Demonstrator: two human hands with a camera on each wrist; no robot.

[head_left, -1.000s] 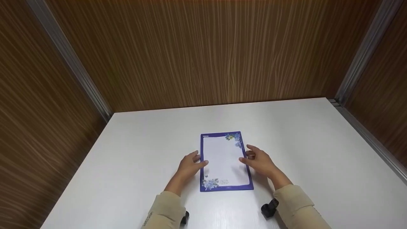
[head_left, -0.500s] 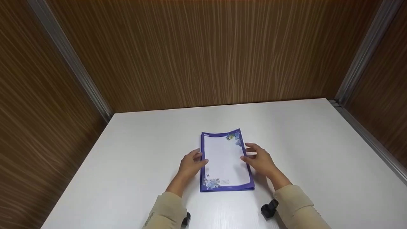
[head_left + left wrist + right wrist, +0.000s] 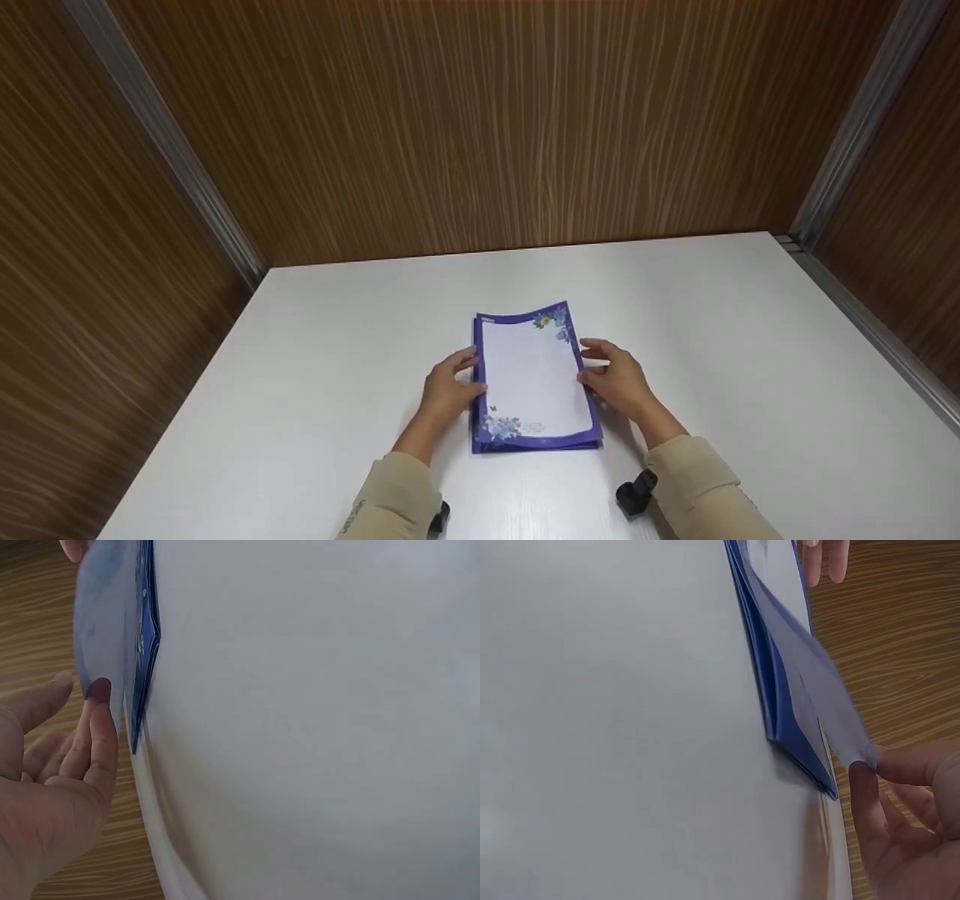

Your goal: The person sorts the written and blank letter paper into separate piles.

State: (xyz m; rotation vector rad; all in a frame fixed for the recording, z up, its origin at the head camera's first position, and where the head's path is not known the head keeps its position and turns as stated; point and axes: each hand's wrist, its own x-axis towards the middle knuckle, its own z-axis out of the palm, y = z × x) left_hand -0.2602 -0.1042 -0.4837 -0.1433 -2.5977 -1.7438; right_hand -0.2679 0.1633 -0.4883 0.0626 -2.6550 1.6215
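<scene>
A white sheet of paper (image 3: 534,375) with a purple border and blue flowers is lifted off a purple-blue folded paper stack (image 3: 475,431) on the table. Its far right corner curls upward. My right hand (image 3: 619,381) pinches the sheet's right edge between thumb and finger, plain in the right wrist view. At the left edge my left hand (image 3: 446,391) has its fingers behind the sheet; one fingertip shows through the paper in the left wrist view. There, the left thumb (image 3: 46,701) stands apart from the fingers. Layers of the stack (image 3: 761,667) show beneath the sheet.
The white table (image 3: 337,337) is bounded by a wood-grain panel (image 3: 480,127) at the back and more panels at the sides. Black devices are on both wrists, the right one (image 3: 636,493) close above the table.
The sheet has risen from the stack and shifted slightly right, its top edge bending. More of the stack shows at the left and front. The right thumb has moved outward to the sheet's edge.
</scene>
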